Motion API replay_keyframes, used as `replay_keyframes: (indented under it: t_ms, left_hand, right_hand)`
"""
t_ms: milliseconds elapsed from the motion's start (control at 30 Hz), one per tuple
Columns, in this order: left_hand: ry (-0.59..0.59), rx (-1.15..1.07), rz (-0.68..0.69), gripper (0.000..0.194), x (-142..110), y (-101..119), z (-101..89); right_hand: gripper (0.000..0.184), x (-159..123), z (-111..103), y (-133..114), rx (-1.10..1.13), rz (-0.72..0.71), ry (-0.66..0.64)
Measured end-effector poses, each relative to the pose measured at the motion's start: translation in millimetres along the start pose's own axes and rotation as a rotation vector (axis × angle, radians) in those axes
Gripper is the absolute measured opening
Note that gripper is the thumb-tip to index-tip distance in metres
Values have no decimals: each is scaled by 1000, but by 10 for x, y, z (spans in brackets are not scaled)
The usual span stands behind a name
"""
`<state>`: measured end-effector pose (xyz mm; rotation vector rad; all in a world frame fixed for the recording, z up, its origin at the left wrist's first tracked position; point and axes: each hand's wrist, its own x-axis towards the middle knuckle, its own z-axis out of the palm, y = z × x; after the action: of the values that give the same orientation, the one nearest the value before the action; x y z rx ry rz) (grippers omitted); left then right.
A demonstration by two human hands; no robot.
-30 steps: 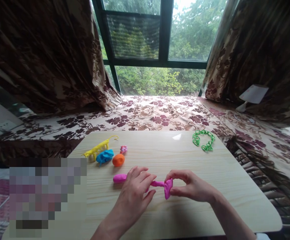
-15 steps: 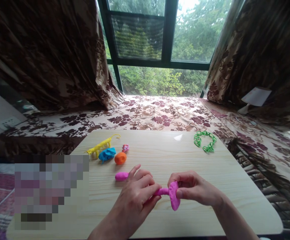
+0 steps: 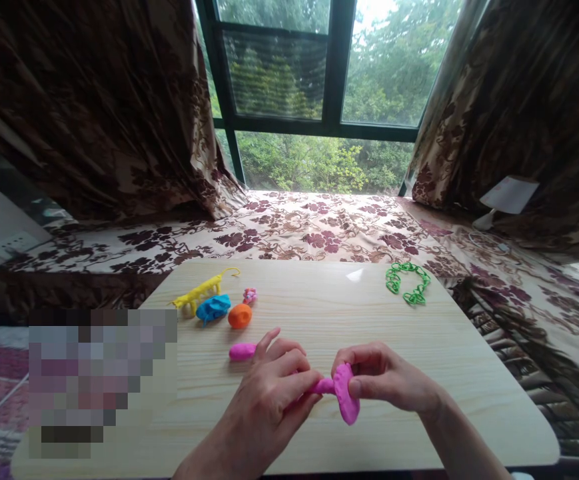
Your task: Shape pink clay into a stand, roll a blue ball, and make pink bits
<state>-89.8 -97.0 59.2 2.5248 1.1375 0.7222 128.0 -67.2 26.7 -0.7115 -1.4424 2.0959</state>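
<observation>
Between my two hands is a piece of pink modelling clay [image 3: 346, 399], with a flattened, cap-like part on the right and a thin stem running left. My left hand [image 3: 280, 381] pinches the end of the stem between thumb and fingers. The flat part is gripped by my right hand [image 3: 385, 379], thumb on its near face and fingers behind. Beyond my left hand, a separate pink clay roll [image 3: 242, 352] lies on the table, its right end hidden by my fingers.
On the pale wooden table [image 3: 449, 427] sit a yellow clay animal figure [image 3: 200, 291], a blue clay lump [image 3: 213, 308], an orange clay ball [image 3: 240, 317] and a small pink-red cluster [image 3: 250, 295]. A green linked chain [image 3: 409, 283] curves at the far right. A white lamp [image 3: 509, 195] stands beyond.
My right hand and the flat clay part have shifted slightly left, and less of the stem shows between my hands. My left hand keeps its pinch.
</observation>
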Motion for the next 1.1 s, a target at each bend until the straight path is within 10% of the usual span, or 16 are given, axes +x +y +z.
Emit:
replay_keyframes:
  t_ms: [1100]
  left_hand:
    - [129, 25, -99, 11, -8, 13, 209]
  right_hand:
    - [16, 180, 9, 319, 165, -142, 161]
